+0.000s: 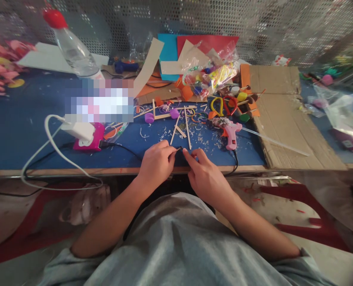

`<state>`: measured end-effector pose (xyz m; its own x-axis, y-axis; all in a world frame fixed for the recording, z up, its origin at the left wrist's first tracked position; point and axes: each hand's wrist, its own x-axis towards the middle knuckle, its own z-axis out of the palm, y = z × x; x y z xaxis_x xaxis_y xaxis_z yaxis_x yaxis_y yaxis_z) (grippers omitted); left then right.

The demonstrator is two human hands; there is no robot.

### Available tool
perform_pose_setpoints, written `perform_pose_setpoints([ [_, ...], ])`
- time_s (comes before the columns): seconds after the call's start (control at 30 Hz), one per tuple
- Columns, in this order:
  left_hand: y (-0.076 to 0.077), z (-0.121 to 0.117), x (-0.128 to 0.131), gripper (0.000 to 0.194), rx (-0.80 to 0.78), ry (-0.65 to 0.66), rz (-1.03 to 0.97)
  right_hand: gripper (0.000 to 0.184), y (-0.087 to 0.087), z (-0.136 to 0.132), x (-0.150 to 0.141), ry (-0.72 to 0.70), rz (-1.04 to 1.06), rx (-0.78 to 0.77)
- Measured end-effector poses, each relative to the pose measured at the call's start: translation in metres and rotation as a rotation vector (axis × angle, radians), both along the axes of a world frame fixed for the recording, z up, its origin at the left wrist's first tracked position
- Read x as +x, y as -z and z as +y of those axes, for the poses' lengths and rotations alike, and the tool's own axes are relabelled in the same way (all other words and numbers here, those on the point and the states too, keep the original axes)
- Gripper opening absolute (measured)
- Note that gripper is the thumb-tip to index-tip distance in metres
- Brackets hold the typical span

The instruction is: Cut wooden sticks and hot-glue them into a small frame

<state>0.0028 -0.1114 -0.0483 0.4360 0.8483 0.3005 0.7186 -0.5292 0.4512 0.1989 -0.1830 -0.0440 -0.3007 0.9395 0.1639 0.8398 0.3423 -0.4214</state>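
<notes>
At the table's front edge my left hand (158,161) is closed, thumb and forefinger pinching a small dark piece (180,148) too tiny to name. My right hand (206,171) meets it from the other side, its forefinger stretched to the piece and the other fingers curled; whether it grips is partly hidden. Just beyond my hands lie loose wooden sticks (187,127). Farther back, more sticks form an angled frame (161,116) with purple round pieces (149,117) at its ends. To the right rests a pink glue gun (231,133) with a clear glue stick (278,142) in its back.
A pink power adapter (88,139) with a white plug and looping cable (48,159) sits left. Behind it leans a red-capped bottle (78,55). Cardboard (284,119) covers the right side. Yellow and red pieces (216,106), coloured sheets (169,45) and plastic bags (224,75) crowd the back.
</notes>
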Motion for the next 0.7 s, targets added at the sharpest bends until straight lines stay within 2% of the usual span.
perform_pose_setpoints([
  [0.23,0.001,0.000,0.001,0.023,0.021,0.002,0.009,0.068,-0.007,0.003,-0.001,-0.026,-0.068,-0.026],
  [0.5,0.003,-0.006,-0.001,0.029,0.079,0.005,0.073,0.065,-0.017,0.005,-0.018,-0.048,-0.264,-0.030],
  [0.7,0.004,-0.008,-0.003,0.028,0.119,0.002,0.122,0.065,-0.013,0.003,-0.004,0.022,-0.072,-0.068],
])
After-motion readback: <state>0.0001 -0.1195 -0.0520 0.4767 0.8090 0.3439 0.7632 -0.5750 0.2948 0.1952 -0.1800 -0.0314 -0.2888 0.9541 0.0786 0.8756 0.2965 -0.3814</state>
